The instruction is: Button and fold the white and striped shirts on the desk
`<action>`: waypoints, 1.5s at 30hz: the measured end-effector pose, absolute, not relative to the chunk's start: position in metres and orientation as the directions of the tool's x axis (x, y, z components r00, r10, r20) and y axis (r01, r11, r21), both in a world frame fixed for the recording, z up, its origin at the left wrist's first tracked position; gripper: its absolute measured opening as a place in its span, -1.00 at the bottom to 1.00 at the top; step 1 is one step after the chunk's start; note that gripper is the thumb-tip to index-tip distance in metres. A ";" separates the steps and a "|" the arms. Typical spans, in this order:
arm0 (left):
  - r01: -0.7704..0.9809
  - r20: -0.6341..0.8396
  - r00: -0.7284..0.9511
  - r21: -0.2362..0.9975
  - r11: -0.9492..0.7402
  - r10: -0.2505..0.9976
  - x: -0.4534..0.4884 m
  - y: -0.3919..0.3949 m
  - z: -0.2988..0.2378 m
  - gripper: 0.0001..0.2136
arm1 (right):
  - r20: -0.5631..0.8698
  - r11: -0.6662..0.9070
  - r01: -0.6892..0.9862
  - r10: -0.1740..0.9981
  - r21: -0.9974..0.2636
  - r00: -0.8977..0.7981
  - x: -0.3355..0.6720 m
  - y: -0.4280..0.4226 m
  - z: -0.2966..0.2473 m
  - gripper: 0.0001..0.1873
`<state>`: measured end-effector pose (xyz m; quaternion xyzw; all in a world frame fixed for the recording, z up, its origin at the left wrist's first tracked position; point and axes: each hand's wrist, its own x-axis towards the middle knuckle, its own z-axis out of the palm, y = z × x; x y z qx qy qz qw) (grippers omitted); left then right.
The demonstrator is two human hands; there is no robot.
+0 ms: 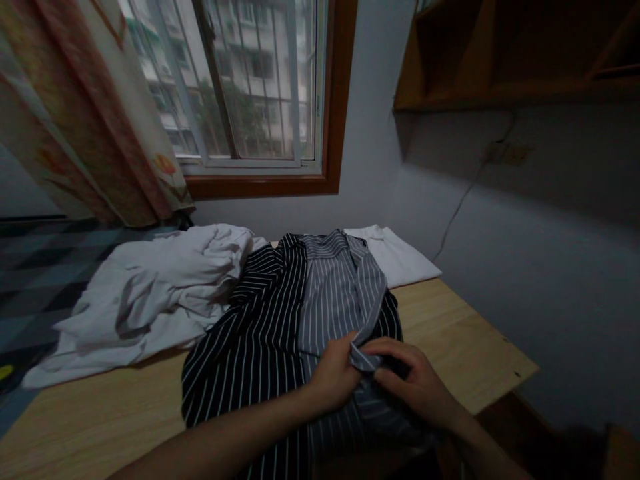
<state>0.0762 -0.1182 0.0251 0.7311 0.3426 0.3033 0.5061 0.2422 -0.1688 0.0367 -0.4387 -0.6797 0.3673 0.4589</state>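
We saw both hands, left hand point(336, 373) and right hand point(415, 383), pinching the striped shirt's point(280, 320) grey placket at lower centre; tugging unevenly could have skewed it.

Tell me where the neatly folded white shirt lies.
The folded white shirt lies at the wooden table's far right, against the wall, touching the striped shirt.

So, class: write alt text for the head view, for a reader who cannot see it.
Two bare hands, left and right, pinch the grey placket of a striped shirt lying on a wooden table. White clothes lie crumpled beside it, under a window.
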 end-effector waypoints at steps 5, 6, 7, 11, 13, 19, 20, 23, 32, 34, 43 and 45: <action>-0.211 -0.149 0.433 0.942 0.261 0.889 0.060 -0.114 0.025 -0.65 | 0.030 0.114 -0.282 0.957 -0.953 0.289 0.268 -0.128 0.026 -0.67; -0.247 -0.204 0.431 0.910 0.332 0.879 0.056 -0.116 0.025 -0.62 | -0.077 0.046 -0.386 0.952 -0.921 0.296 0.270 -0.114 0.025 -0.69; -0.275 -0.243 0.437 0.880 0.386 0.866 0.053 -0.119 0.024 -0.59 | -0.169 -0.031 -0.467 0.951 -0.884 0.258 0.271 -0.100 0.025 -0.73; -0.289 -0.313 0.503 0.818 0.498 0.806 0.049 -0.131 0.026 -0.47 | -0.336 -0.260 -0.552 0.941 -0.792 0.040 0.262 -0.038 0.029 -0.88; -0.245 -0.263 0.550 0.856 0.455 0.792 0.050 -0.135 0.030 -0.42 | -0.342 -0.272 -0.459 0.937 -0.846 0.076 0.255 -0.006 0.034 -0.90; -0.121 -0.061 0.700 0.972 0.202 0.711 0.048 -0.141 0.039 -0.49 | 0.033 0.084 -0.125 0.931 -0.989 0.363 0.219 0.072 0.058 -0.28; -0.104 -0.055 0.701 0.978 0.178 0.711 0.047 -0.142 0.037 -0.45 | 0.152 0.172 -0.054 0.952 -0.984 0.266 0.209 0.078 0.059 -0.25; -0.069 -0.086 0.680 0.981 0.181 0.728 0.040 -0.145 0.031 -0.37 | 0.237 0.279 0.072 0.906 -0.958 -0.351 0.176 0.084 0.052 -0.32; 0.446 0.147 0.382 0.835 -0.322 0.912 -0.012 -0.139 0.029 -0.72 | 0.145 0.387 0.407 0.847 -0.827 -0.512 0.192 0.038 0.017 -0.57; 0.448 0.312 0.570 0.657 -0.606 0.760 -0.019 -0.136 0.031 -0.53 | 0.210 0.463 0.558 0.864 -0.689 -0.457 0.209 0.011 0.019 -0.56; 0.351 0.307 0.843 0.310 -0.884 0.442 -0.014 -0.113 0.014 -0.63 | 0.054 0.406 0.693 0.881 -0.596 -0.470 0.271 -0.143 0.022 -0.44; 0.357 0.430 0.784 0.279 -0.892 0.448 -0.016 -0.104 0.010 -0.76 | -0.048 0.355 0.700 0.873 -0.619 -0.485 0.280 -0.166 0.023 -0.45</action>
